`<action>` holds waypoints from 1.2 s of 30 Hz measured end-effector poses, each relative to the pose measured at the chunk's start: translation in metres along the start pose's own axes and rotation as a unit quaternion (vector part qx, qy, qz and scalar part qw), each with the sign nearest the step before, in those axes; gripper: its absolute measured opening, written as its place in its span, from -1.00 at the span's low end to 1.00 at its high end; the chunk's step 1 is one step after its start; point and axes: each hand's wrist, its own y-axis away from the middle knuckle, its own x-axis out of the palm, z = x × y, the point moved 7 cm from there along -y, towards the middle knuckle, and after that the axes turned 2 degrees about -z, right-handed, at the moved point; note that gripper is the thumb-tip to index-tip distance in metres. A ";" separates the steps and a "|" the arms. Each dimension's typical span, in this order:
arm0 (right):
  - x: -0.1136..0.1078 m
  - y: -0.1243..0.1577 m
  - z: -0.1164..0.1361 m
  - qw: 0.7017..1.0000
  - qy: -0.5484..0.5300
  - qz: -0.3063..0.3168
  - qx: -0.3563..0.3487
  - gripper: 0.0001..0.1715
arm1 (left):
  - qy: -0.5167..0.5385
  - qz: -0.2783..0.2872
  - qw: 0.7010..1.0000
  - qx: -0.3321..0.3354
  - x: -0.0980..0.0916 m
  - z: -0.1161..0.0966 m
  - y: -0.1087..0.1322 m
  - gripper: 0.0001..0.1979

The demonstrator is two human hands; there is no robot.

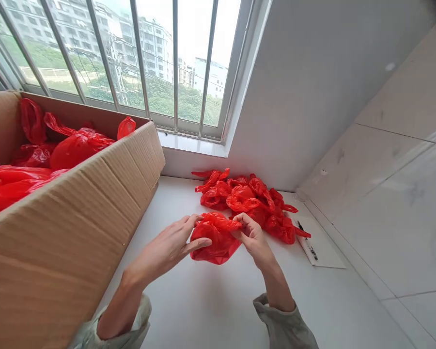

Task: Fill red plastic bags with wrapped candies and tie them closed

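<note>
Both of my hands hold one crumpled red plastic bag [216, 238] just above the white ledge. My left hand [170, 247] pinches the bag's top left edge with thumb and fingers. My right hand [252, 235] grips the bunched top at the right, fingers curled round it. Behind the held bag lies a pile of tied red bags [247, 201] near the wall corner.
A large cardboard box [94, 203] stands at the left, holding several loose red bags [51, 148]. A flat white paper with a black pen [314, 245] lies at the right by the tiled wall. A barred window [131, 58] runs along the back.
</note>
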 end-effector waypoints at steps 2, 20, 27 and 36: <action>0.015 -0.004 -0.005 0.997 0.057 0.054 0.010 -0.86 | 0.001 -0.003 1.000 -0.009 0.000 0.005 -0.006 -0.65; 0.032 -0.023 -0.014 0.965 0.249 0.078 -0.026 -0.75 | -0.046 0.014 0.998 -0.050 0.033 -0.001 -0.028 -0.81; -0.007 -0.023 -0.013 0.964 0.266 0.003 0.019 -0.90 | -0.093 0.015 0.992 -0.081 0.022 0.006 -0.025 -0.78; -0.048 -0.005 -0.002 0.925 0.373 0.029 0.068 -0.91 | -0.138 -0.017 0.980 -0.140 -0.012 0.023 -0.005 -0.85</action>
